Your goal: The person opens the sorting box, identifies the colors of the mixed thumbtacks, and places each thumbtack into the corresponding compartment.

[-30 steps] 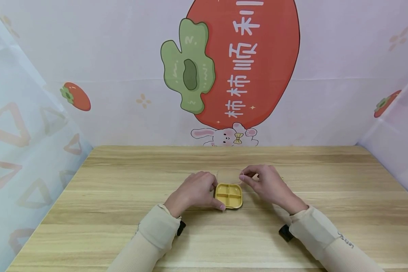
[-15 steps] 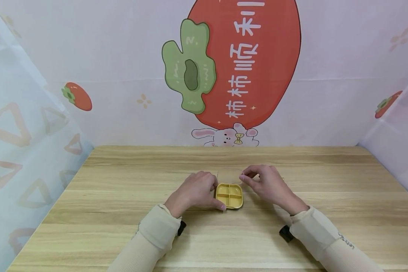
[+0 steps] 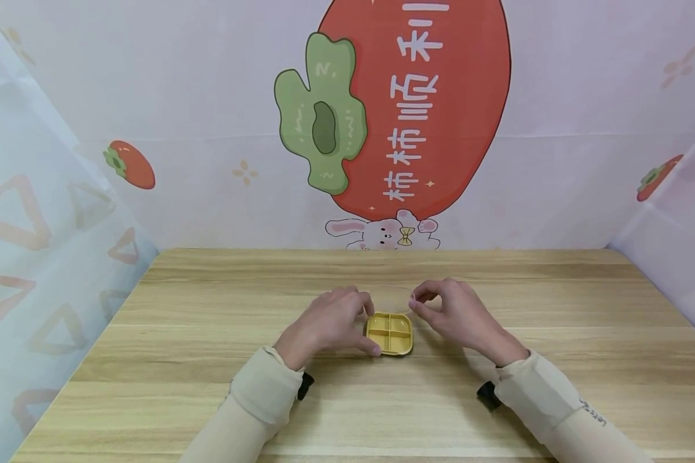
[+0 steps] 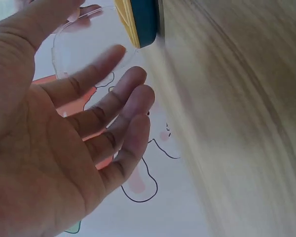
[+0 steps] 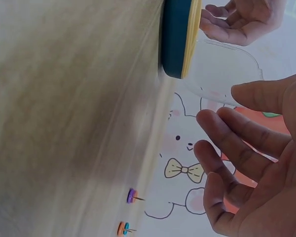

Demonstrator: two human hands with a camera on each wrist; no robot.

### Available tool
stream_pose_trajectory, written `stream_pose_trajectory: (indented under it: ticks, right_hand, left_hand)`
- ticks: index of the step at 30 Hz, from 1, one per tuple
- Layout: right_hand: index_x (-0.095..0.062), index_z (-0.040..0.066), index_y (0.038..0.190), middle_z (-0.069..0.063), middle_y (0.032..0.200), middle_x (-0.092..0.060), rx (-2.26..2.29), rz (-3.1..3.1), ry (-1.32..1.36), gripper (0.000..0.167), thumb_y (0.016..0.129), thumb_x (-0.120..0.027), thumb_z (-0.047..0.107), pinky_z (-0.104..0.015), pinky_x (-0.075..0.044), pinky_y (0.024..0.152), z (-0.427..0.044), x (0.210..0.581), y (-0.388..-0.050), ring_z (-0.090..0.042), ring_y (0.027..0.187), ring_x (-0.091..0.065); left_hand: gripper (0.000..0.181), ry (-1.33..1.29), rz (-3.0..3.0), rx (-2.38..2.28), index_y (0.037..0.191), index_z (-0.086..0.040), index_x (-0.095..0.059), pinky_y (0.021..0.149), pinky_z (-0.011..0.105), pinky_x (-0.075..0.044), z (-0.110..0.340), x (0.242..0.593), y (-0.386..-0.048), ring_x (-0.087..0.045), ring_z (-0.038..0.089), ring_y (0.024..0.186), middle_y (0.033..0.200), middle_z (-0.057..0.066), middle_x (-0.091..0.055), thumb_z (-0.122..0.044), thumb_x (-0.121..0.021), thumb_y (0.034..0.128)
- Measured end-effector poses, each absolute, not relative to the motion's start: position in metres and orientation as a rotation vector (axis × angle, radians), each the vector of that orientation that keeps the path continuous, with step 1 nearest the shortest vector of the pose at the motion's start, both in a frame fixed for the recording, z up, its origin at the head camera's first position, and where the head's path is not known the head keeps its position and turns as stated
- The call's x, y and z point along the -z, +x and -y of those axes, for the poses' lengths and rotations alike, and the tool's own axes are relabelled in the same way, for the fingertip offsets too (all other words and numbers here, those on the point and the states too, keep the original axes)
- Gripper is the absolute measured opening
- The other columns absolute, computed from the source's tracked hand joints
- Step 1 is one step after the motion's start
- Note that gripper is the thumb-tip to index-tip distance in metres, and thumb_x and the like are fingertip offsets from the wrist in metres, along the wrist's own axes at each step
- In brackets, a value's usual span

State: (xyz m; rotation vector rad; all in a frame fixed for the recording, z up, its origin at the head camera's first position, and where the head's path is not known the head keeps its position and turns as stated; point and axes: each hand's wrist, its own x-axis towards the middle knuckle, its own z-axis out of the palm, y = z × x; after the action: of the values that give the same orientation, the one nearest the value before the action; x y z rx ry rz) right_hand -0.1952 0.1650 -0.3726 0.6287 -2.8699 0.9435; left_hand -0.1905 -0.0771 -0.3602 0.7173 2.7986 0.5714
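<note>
A small pill box, yellow inside with a cross divider and dark teal outside, sits on the table between the hands. Its clear lid stands raised behind it and is faint in the head view. My left hand is at the box's left side, thumb near the front corner and fingers near the back one. In the left wrist view its fingers are spread and loosely bent. My right hand is at the lid's right edge. The right wrist view shows the lid's corner by a gap between thumb and index finger; contact is unclear.
Two small coloured pieces with thin pins, one purple and orange, one orange and teal, lie on the wooden table near my right hand. A white printed backdrop rises at the table's back edge.
My left hand has shifted slightly left, its thumb drawing back along the box's front corner. The lid looks fainter in the head view. My right hand has barely moved; the box stays put.
</note>
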Motion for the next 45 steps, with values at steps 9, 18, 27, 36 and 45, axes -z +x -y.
stream_pose_trajectory:
  ticks: [9, 18, 27, 36, 45]
  right_hand:
    - [-0.076, 0.014, 0.100, 0.004, 0.093, -0.072, -0.922, 2.879, 0.634, 0.008, 0.093, -0.074, 0.018, -0.049, -0.049, 0.086, -0.169, 0.369, -0.195, -0.026, 0.099, -0.066]
    - [-0.076, 0.015, 0.098, 0.005, 0.093, -0.072, -0.898, 2.883, 0.645, 0.006, 0.092, -0.075, 0.017, -0.050, -0.048, 0.087, -0.170, 0.367, -0.195, -0.027, 0.101, -0.065]
    - [-0.076, 0.013, 0.101, 0.004, 0.094, -0.073, -0.897, 2.880, 0.656, 0.010, 0.093, -0.074, 0.018, -0.050, -0.049, 0.087, -0.172, 0.367, -0.196, -0.027, 0.100, -0.066]
    - [-0.076, 0.011, 0.101, 0.004, 0.093, -0.073, -0.878, 2.876, 0.658, 0.011, 0.093, -0.074, 0.019, -0.047, -0.050, 0.083, -0.174, 0.367, -0.198, -0.027, 0.098, -0.066]
    - [-0.076, 0.010, 0.102, 0.002, 0.094, -0.073, -0.876, 2.896, 0.640, 0.013, 0.093, -0.074, 0.019, -0.044, -0.051, 0.079, -0.176, 0.363, -0.198, -0.027, 0.097, -0.067]
  left_hand:
    - [0.069, 0.786, -2.727, -0.617, 0.126, -0.015, -0.067, 0.090, 0.038, -0.049, 0.077, 0.364, -0.192, -0.056, 0.019, 0.101, 0.111, 0.005, -0.061, -0.043, -0.094, 0.0687]
    - [0.072, 0.791, -2.694, -0.630, 0.131, -0.011, -0.066, 0.095, 0.037, -0.048, 0.075, 0.368, -0.195, -0.058, 0.017, 0.105, 0.113, 0.001, -0.064, -0.040, -0.093, 0.0718]
    - [0.071, 0.788, -2.719, -0.618, 0.130, -0.008, -0.066, 0.093, 0.036, -0.049, 0.076, 0.370, -0.196, -0.058, 0.015, 0.100, 0.111, 0.001, -0.064, -0.041, -0.092, 0.0731]
    - [0.068, 0.762, -2.776, -0.596, 0.130, -0.006, -0.067, 0.092, 0.038, -0.049, 0.079, 0.368, -0.196, -0.060, 0.019, 0.100, 0.111, 0.005, -0.066, -0.039, -0.090, 0.0753]
    - [0.065, 0.744, -2.836, -0.552, 0.128, -0.006, -0.067, 0.091, 0.042, -0.050, 0.084, 0.369, -0.198, -0.061, 0.022, 0.102, 0.115, 0.006, -0.067, -0.039, -0.089, 0.0766]
